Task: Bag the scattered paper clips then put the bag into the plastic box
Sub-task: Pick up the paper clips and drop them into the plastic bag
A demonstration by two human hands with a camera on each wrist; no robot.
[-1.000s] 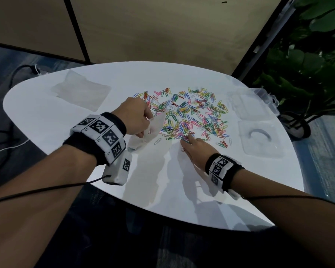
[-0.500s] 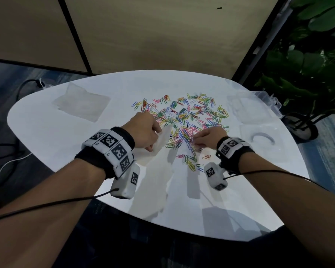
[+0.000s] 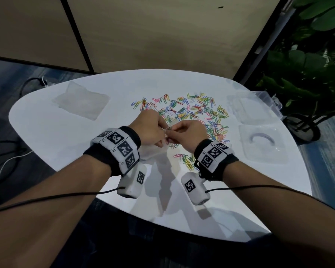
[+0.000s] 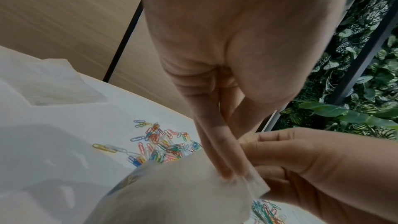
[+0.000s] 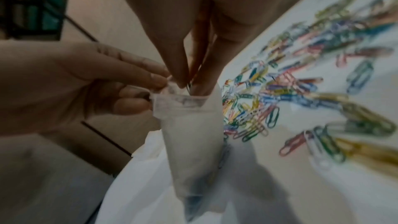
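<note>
Coloured paper clips (image 3: 191,111) lie scattered over the middle of the white table (image 3: 66,144). My left hand (image 3: 163,130) pinches the rim of a small translucent bag (image 3: 153,151), which hangs down to the table. In the left wrist view the left fingers (image 4: 226,168) press the bag's (image 4: 183,193) top edge. My right hand (image 5: 189,86) dips its pinched fingertips into the bag's open mouth (image 5: 183,98), with a few clips between them. A clear plastic box (image 3: 261,146) sits at the right.
A stack of spare bags (image 3: 81,101) lies at the far left of the table. A second clear plastic piece (image 3: 248,109) rests behind the box. A few loose clips (image 3: 186,159) lie near my right wrist. Plants (image 3: 307,64) stand to the right.
My right hand swept clips toward me, pinched some, and rose to the bag mouth. My left hand lifted the bag and turned its opening up.
</note>
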